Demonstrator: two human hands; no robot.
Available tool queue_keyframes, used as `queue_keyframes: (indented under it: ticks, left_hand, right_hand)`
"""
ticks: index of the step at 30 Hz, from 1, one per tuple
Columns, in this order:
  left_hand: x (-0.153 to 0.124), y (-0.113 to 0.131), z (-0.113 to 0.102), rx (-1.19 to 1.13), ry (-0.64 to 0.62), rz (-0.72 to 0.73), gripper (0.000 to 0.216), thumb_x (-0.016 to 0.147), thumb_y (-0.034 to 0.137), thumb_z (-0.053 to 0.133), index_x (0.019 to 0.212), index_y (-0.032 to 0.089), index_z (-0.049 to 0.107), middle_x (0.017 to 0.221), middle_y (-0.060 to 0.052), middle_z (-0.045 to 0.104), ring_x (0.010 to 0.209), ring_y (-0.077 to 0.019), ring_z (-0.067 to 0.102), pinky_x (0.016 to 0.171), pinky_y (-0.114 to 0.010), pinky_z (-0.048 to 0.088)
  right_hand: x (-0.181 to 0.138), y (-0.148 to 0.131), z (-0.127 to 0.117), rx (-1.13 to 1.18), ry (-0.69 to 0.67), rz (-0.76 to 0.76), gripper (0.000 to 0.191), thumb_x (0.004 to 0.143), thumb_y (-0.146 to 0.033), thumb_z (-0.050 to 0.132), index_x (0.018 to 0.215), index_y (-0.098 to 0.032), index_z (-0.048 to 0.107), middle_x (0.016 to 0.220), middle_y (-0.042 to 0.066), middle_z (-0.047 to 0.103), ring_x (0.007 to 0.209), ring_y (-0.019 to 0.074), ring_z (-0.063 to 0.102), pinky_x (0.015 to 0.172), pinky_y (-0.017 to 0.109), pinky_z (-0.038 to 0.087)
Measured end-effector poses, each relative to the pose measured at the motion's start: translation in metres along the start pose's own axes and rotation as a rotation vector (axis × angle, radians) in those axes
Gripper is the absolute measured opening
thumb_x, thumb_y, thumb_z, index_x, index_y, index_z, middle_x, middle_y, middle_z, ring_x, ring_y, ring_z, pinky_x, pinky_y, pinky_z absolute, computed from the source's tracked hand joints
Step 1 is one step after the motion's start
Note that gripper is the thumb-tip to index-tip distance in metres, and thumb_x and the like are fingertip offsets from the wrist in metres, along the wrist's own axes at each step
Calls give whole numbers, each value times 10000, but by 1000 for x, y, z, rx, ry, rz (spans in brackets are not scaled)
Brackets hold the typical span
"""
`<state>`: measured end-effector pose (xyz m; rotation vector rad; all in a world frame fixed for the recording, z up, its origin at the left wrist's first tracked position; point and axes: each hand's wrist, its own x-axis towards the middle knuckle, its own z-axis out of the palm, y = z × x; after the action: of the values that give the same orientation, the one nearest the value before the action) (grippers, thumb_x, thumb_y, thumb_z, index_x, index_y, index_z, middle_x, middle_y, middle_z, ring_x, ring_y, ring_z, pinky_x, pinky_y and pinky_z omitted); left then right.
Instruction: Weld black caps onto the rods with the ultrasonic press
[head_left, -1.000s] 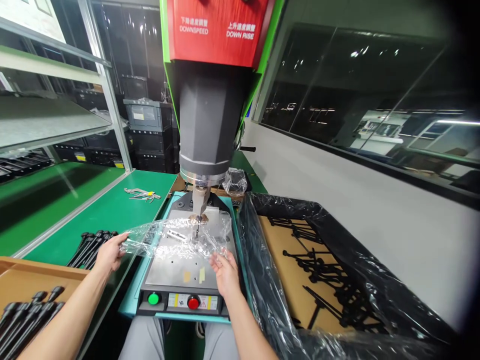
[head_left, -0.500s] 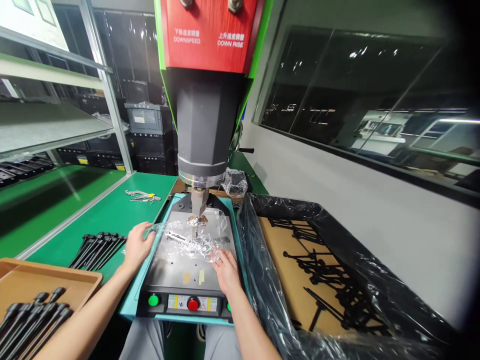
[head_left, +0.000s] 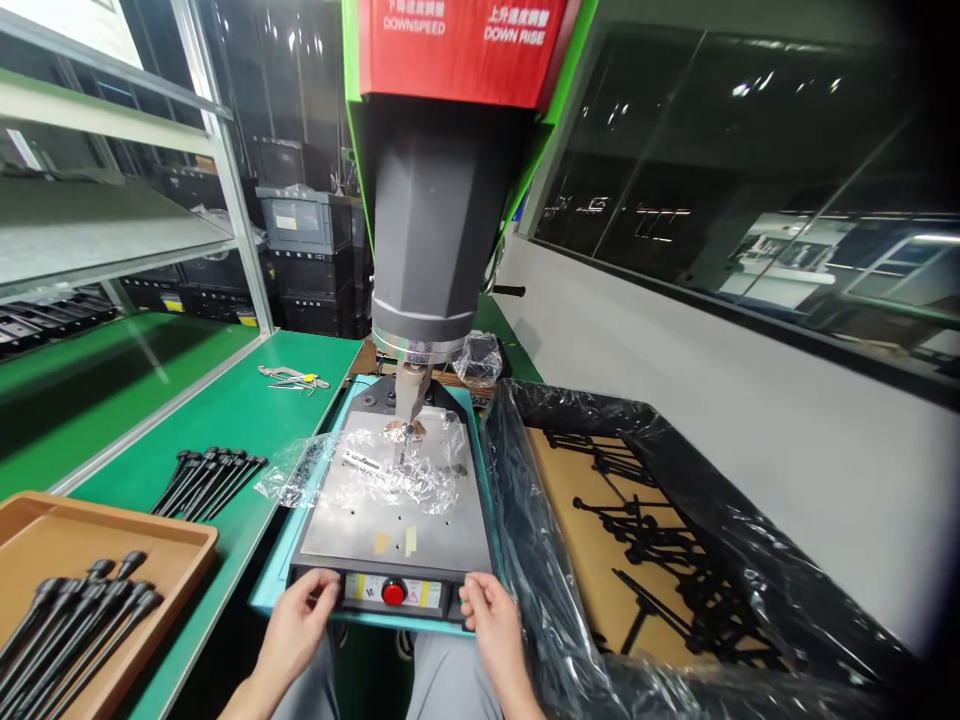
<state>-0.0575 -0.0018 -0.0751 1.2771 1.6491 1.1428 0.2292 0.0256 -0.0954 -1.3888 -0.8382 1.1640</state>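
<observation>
A steel work plate (head_left: pixel 330 530) lies under the horn (head_left: pixel 411 392) of a red, green and black press. Crumpled clear plastic film (head_left: pixel 427 490) covers the plate's middle and hangs over its left edge. A small part with a white top (head_left: pixel 361 460) shows through the film. My left hand (head_left: pixel 298 615) rests, fingers curled, at the left end of the front control panel (head_left: pixel 358 590). At its right end my right hand (head_left: pixel 491 615) is curled too. Both green buttons are hidden behind my hands. Between them the red button (head_left: pixel 394 592) is visible.
On the left are a brown tray (head_left: pixel 150 515) of black rods, a bundle of rods (head_left: pixel 210 480) and pliers (head_left: pixel 289 378) on the green table (head_left: pixel 247 410). A plastic-lined box (head_left: pixel 525 560) of black parts stands close on the right. Metal shelving (head_left: pixel 232 190) rises at left.
Both hands have let go of the plastic film and come back toward me to the ends of the control panel. The film stays spread on the plate. The view has shifted slightly.
</observation>
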Motion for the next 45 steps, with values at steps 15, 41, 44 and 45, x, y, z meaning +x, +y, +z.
queue_keyframes:
  ticks: [15,41,44,45]
  left_hand:
    - [69,22,22,-981,81,-666,131,841,145,640,959,98,607,1012,-168,712,786,-192,727,631,-224,613]
    - [-12,-56,-22,-225,-216,-322,502,647,650,683,783,166,685,864,-84,714,816,-235,655,651,-283,491]
    - [1,-53,-15,-273,-228,-276,455,696,602,667,807,161,679,821,-70,706,755,-202,634,628,-269,458]
    - [6,-54,-13,-287,-217,-274,447,704,592,661,800,156,677,800,-68,706,723,-192,625,619,-266,446]
  right_hand:
    - [53,-38,78,385,-58,74,490,512,-411,898,837,-173,620,777,13,651,680,148,608,509,208,482]
    - [-17,86,-43,-230,-47,96,563,666,-699,629,888,-184,686,893,94,674,773,242,615,622,309,491]
    - [-6,78,-33,-196,-78,51,594,678,-725,602,866,-167,678,831,101,684,689,225,606,587,305,476]
    - [-2,77,-29,-189,-76,42,599,678,-733,595,840,-161,672,795,101,682,669,221,600,579,304,472]
